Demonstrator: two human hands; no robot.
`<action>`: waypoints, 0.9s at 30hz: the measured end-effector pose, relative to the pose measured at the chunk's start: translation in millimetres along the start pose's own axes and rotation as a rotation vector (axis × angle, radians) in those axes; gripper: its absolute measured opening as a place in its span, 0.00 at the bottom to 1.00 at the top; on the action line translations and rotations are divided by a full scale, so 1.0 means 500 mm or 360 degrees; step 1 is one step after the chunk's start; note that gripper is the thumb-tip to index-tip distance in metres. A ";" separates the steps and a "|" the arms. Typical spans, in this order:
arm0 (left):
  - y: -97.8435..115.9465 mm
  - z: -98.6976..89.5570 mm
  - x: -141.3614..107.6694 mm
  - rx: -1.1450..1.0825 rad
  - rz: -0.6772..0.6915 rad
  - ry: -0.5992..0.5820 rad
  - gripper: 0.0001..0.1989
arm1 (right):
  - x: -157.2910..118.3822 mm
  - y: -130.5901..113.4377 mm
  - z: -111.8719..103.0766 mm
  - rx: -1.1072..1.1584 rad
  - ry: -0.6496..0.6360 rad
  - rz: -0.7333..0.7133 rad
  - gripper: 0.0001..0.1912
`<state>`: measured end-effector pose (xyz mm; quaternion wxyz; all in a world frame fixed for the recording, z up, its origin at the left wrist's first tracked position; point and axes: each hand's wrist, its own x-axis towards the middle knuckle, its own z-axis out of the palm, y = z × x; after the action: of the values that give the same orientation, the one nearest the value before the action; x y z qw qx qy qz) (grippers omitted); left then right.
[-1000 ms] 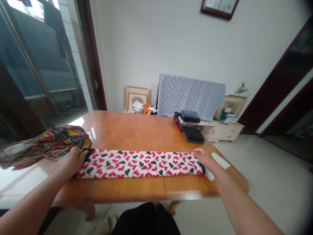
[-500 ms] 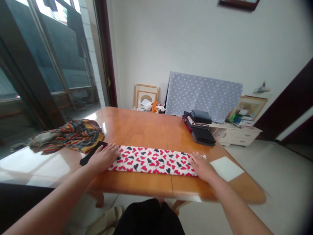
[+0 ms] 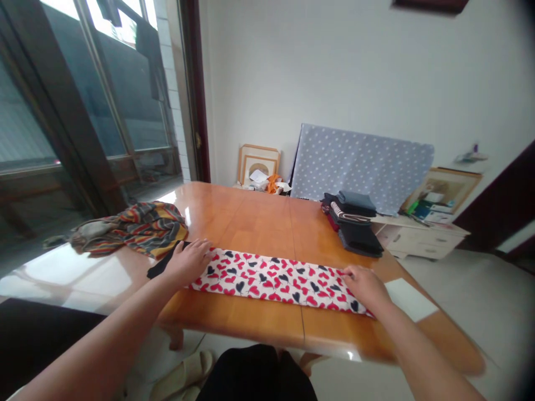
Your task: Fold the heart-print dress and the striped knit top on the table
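Note:
A long folded strip of heart-print cloth (image 3: 276, 281), white with red and black hearts, lies flat across the near side of the wooden table (image 3: 246, 223). A black band (image 3: 161, 264) shows at its left end. My left hand (image 3: 192, 262) rests over that end with its fingers stretched out, partly hiding where the black part meets the print. At the other end, my right hand (image 3: 366, 287) has its fingers curled and pinched on the cloth's upper right corner. The lower right corner sticks out beneath that hand.
A crumpled striped cloth (image 3: 146, 228) lies on the left of the table. Folded clothes (image 3: 355, 223) are stacked at the far right. A pale sheet (image 3: 412, 299) is beside my right forearm. Behind stand a white cabinet (image 3: 418, 239) and a dotted grey-blue cover (image 3: 359, 161).
My right hand has gone from lying flat to pinching the cloth's right end, which is now slightly angled and extends lower. My left hand stays on its end. The view has shifted a little.

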<state>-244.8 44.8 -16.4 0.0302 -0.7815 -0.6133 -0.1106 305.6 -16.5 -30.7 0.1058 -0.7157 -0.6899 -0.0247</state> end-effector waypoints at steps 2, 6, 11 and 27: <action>0.000 -0.004 0.014 -0.0012 0.0005 0.0063 0.24 | 0.003 0.010 0.007 0.0009 0.0068 -0.0006 0.11; -0.010 0.001 0.033 -0.0023 -0.0064 0.0098 0.17 | 0.007 0.030 0.024 0.0054 0.0170 0.0039 0.13; -0.010 0.009 0.035 -0.0034 -0.0146 0.0170 0.15 | 0.006 0.037 0.039 0.0027 0.0096 0.0010 0.13; -0.017 0.037 -0.013 -0.0001 0.0121 -0.0135 0.27 | -0.050 -0.120 0.041 0.0147 -0.0239 -0.0134 0.40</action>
<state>-251.7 43.9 -36.8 0.0082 -0.8082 -0.5839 -0.0764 242.6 -35.8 -48.3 0.0855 -0.6803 -0.7257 0.0565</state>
